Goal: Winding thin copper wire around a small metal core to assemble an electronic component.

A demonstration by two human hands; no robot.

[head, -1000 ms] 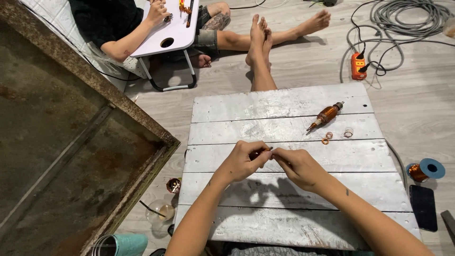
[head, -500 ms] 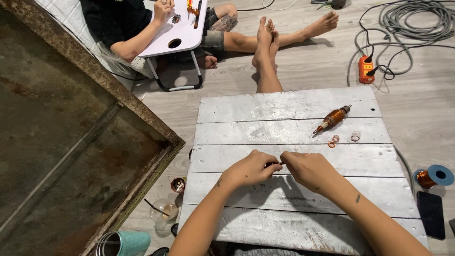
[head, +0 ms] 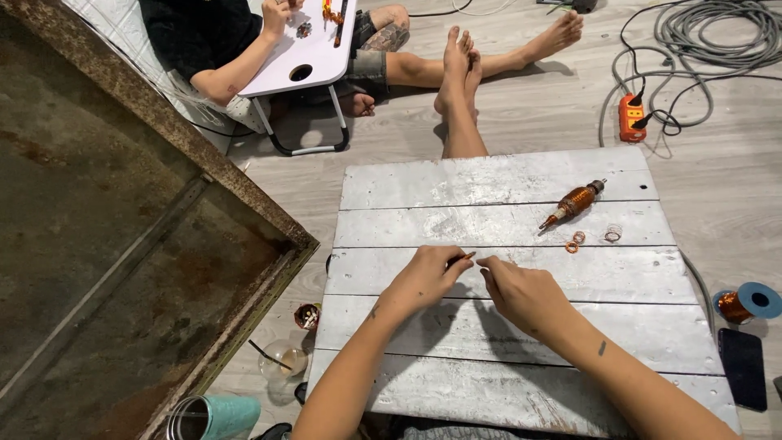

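While the left hand [head: 425, 279] pinches a small copper piece [head: 462, 258] above the board [head: 489, 212], the right hand [head: 521, 292], fingers curled together beside it, seems to draw fine wire, so the winding step looks underway, needing steady tension.

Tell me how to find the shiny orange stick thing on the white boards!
Start at the white plank table under the two hands. Go to its far right part, near three small rings. The copper-wound motor rotor lies slanted there, long and thick with a metal shaft, unlike the tiny loops.
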